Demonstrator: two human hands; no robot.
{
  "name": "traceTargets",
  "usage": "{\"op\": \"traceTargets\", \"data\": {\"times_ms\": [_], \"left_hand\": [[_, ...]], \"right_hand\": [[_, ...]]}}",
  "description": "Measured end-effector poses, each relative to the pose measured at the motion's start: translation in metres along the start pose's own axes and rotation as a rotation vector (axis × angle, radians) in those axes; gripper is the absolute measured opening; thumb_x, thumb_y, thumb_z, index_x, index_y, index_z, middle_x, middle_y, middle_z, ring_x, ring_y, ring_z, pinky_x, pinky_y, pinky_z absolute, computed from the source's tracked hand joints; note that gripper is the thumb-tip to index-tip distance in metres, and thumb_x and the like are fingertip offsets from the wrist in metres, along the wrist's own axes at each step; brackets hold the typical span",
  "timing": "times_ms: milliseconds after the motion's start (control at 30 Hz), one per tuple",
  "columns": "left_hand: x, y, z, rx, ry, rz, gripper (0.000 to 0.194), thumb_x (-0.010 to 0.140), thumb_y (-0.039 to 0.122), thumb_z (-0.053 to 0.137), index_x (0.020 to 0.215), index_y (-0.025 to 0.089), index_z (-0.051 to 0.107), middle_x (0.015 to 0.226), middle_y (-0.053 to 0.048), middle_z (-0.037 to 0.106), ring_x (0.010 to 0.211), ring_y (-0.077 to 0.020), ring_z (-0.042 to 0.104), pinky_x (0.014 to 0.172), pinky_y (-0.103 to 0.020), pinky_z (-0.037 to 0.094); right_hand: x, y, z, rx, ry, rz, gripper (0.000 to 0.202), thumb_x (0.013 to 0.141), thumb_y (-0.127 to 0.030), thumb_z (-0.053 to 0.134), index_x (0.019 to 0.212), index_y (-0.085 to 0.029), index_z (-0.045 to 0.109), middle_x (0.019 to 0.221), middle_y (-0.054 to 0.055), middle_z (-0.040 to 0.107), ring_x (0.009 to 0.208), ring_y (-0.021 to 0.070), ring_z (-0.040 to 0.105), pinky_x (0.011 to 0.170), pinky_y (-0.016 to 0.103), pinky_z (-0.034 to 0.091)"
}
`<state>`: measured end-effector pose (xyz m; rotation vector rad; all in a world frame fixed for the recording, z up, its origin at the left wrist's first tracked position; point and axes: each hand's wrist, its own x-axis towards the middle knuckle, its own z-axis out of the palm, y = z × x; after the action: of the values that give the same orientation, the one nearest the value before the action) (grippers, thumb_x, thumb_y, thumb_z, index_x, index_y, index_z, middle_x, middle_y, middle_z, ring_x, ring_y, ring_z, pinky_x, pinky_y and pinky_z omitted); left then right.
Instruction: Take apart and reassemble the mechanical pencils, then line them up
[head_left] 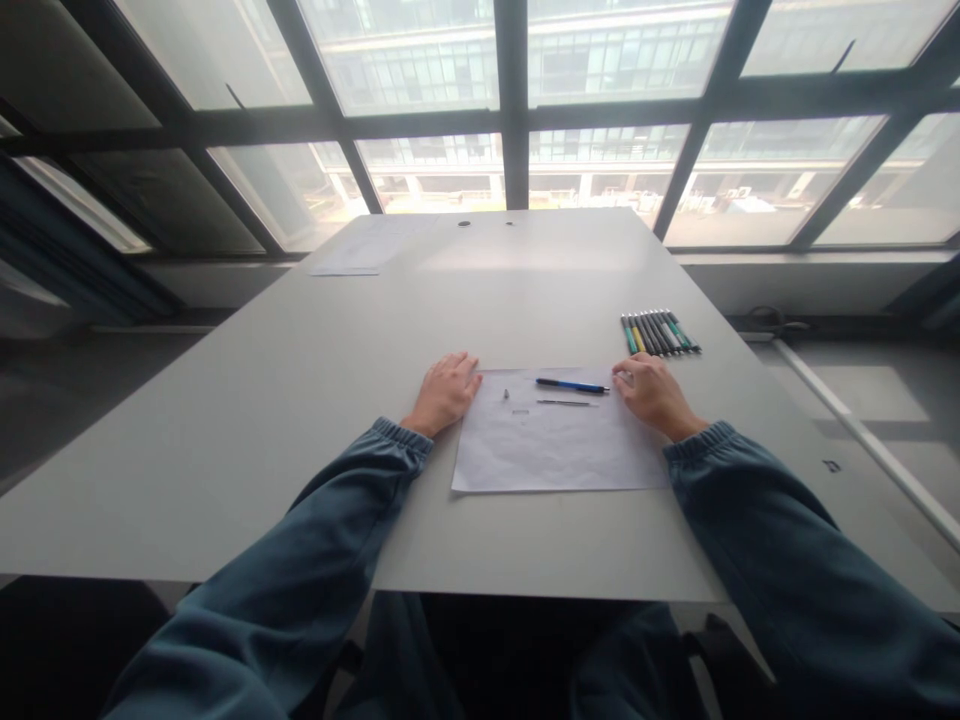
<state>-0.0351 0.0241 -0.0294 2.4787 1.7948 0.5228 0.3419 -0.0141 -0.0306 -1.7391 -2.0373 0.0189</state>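
Observation:
A white sheet of paper (562, 455) lies in front of me. My left hand (448, 388) rests flat at its upper left edge, fingers stretched out. My right hand (651, 392) is at the upper right corner, its fingers bent and a small gap between thumb and forefinger; no object shows in it. Near those fingertips lies a blue and black pen barrel (572, 386). Below it is a thin pen refill (566, 403). Toward the left of the sheet are a small metallic cone-shaped tip (506, 394) and a small spring-like piece (520, 412).
Beyond my right hand, several pens (658, 332) lie side by side in a row. More papers (349, 258) lie at the far left of the white table (225, 470). Two small dark items are by the far edge, before large windows (514, 100).

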Motion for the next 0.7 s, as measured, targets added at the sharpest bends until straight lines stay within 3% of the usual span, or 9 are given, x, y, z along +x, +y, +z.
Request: {"op": "traceTargets", "data": {"times_ms": [700], "left_hand": [[0.0012,0.0016,-0.0003,-0.027,0.008,-0.018,0.038,0.098,0.033,0.05,0.13,0.02,0.064,0.148,-0.015,0.055,0.139,-0.0317,0.049,0.119,-0.051,0.036]], "right_hand": [[0.0,-0.0029,-0.0017,-0.012,-0.014,0.023,0.024,0.093,-0.026,0.056,0.102,-0.017,0.076,0.107,0.015,0.068,0.1,0.0299,0.059,0.089,0.041,0.047]]}}
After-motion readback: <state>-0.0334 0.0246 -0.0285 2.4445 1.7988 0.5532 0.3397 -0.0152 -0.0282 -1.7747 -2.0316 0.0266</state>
